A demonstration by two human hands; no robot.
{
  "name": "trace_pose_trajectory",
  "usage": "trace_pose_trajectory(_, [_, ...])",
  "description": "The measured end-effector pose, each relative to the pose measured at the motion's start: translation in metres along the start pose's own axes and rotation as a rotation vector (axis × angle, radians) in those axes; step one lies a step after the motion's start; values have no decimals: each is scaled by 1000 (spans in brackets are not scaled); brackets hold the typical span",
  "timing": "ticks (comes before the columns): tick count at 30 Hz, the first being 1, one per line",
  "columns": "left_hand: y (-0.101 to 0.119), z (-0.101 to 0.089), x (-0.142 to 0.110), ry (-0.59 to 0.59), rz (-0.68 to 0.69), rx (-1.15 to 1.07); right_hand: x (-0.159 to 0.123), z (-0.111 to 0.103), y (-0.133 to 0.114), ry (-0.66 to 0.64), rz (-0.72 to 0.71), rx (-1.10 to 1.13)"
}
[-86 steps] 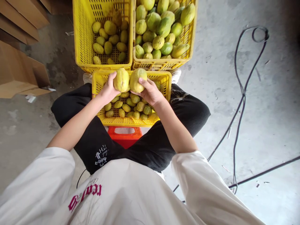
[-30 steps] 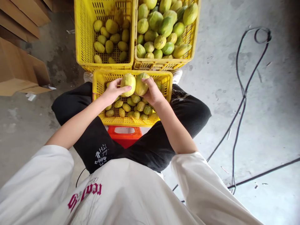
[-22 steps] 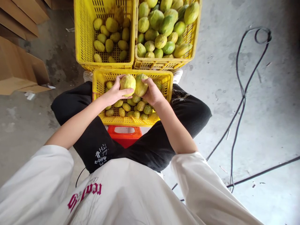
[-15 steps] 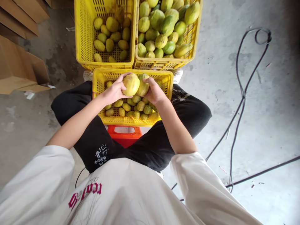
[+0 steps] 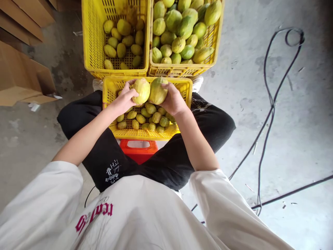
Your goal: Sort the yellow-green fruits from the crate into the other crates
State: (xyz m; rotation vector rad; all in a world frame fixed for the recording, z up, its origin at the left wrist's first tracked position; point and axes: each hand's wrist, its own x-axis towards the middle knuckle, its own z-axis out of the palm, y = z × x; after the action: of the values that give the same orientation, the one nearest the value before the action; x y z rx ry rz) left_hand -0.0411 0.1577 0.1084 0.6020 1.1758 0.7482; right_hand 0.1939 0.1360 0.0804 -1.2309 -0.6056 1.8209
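My left hand [image 5: 124,101] is closed on a pale yellow fruit [image 5: 142,91]. My right hand [image 5: 173,101] grips a yellow-green fruit [image 5: 157,92] right beside it, and the two fruits touch. Both are held above the near yellow crate [image 5: 110,104], which sits between my knees with several small yellow-green fruits [image 5: 148,118] in it.
Two more yellow crates stand beyond: the left crate [image 5: 90,41] partly filled with small fruits, the right crate [image 5: 182,71] heaped with larger green ones. A red stool [image 5: 137,152] is under me. Cardboard [image 5: 20,76] lies at the left; black cables [image 5: 267,114] trail over the concrete at the right.
Both hands lowered the two fruits from apart to touching over the near crate, turning them; since half a second ago they rose slightly toward the crate's far rim.
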Motion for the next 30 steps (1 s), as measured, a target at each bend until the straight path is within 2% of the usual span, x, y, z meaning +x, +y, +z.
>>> trace_pose_trajectory(4, [-3,1,-3,15,19,27,-2,4,5,14,-30,40])
trace_pose_trajectory(10, [-7,0,-5,11,51,57,-6,5,6,26,-57,-31])
trace_pose_trajectory(15, [-12,-5,2,35,57,20,-11,9,2,10,-64,-57])
trace_pose_trajectory(20, [-14,-13,6,19,40,86,-12,12,1,6,-30,-48])
trace_pose_trajectory(25, [-15,-21,13,15,50,69,-7,9,1,7,12,-19])
trace_pose_trajectory(30, [-17,-19,12,44,112,39,-3,1,-1,-12,-49,-25])
